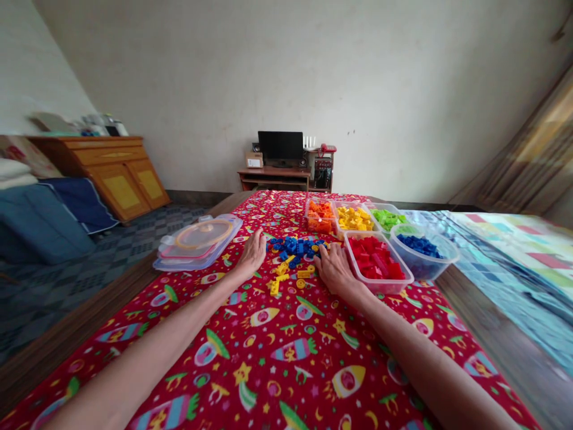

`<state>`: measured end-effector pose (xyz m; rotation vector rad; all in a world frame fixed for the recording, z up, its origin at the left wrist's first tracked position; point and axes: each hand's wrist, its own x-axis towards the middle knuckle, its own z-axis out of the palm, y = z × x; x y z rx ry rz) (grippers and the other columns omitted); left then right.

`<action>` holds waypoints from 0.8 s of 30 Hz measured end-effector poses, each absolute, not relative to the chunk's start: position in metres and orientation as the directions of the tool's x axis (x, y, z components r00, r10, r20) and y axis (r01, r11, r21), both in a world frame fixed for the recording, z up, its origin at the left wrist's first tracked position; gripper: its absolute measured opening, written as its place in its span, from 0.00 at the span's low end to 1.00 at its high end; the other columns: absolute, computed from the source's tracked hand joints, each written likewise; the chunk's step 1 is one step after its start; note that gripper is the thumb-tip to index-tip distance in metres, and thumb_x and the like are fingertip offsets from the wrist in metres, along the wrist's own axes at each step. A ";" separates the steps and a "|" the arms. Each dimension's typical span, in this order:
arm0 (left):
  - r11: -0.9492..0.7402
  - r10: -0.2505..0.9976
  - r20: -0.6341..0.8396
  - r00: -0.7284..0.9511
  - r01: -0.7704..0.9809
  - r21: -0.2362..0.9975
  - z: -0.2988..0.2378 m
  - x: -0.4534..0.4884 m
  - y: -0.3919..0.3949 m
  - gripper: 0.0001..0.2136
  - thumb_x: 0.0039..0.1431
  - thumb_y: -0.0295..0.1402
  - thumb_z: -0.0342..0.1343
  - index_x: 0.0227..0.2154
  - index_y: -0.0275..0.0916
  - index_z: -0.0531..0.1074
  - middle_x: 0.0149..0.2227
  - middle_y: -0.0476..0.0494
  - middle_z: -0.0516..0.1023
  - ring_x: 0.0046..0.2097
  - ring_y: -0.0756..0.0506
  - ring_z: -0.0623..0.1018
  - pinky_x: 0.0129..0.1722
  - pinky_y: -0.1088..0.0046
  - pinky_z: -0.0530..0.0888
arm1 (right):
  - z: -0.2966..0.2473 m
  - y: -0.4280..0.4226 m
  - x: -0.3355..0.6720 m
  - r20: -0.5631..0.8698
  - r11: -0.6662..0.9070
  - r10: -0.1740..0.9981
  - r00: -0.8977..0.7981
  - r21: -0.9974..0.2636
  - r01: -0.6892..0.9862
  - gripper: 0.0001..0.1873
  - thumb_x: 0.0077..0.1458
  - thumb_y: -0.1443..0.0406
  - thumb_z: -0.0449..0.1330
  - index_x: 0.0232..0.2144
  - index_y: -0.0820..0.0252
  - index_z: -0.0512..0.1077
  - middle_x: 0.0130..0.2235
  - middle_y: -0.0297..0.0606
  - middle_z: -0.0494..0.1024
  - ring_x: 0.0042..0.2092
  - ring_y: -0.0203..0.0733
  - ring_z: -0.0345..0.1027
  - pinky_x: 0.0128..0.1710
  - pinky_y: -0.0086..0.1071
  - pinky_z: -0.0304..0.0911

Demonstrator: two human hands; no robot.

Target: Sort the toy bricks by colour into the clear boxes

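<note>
Blue and yellow pieces (293, 245) between left fingers (258, 237), loosely extended, and right fingers (324, 253), grip unclear

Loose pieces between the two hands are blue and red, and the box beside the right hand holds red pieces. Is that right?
Not quite: between the left hand and the right hand lie blue pieces and yellow pieces, not red ones, as the head view shows. The box beside the right hand does hold red pieces.
</note>
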<state>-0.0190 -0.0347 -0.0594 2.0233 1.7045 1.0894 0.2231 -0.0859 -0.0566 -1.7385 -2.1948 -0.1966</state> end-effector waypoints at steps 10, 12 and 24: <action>-0.403 0.915 0.334 0.226 0.563 0.722 -0.074 0.008 -0.012 0.25 0.66 0.45 0.34 0.56 0.35 0.64 0.55 0.33 0.72 0.55 0.43 0.74 0.55 0.62 0.70 | -0.076 -0.083 0.218 0.473 0.466 0.801 -0.367 -0.108 0.878 0.22 0.63 0.67 0.45 0.56 0.69 0.65 0.47 0.54 0.73 0.51 0.51 0.63 0.55 0.43 0.53; -0.405 0.914 0.333 0.230 0.496 0.768 -0.078 0.009 -0.011 0.24 0.64 0.43 0.39 0.57 0.34 0.61 0.55 0.31 0.72 0.49 0.43 0.78 0.49 0.62 0.74 | -0.076 -0.083 0.217 0.497 0.518 0.771 -0.397 -0.128 0.846 0.20 0.62 0.69 0.44 0.52 0.68 0.67 0.43 0.50 0.75 0.47 0.48 0.65 0.52 0.40 0.56; -0.499 0.854 0.454 0.256 0.650 0.572 -0.074 0.004 -0.005 0.18 0.50 0.25 0.52 0.46 0.36 0.70 0.43 0.42 0.71 0.37 0.48 0.75 0.42 0.67 0.75 | -0.075 -0.085 0.213 0.648 0.614 0.627 -0.431 -0.071 0.786 0.11 0.60 0.71 0.48 0.34 0.63 0.71 0.33 0.44 0.73 0.37 0.44 0.63 0.40 0.34 0.58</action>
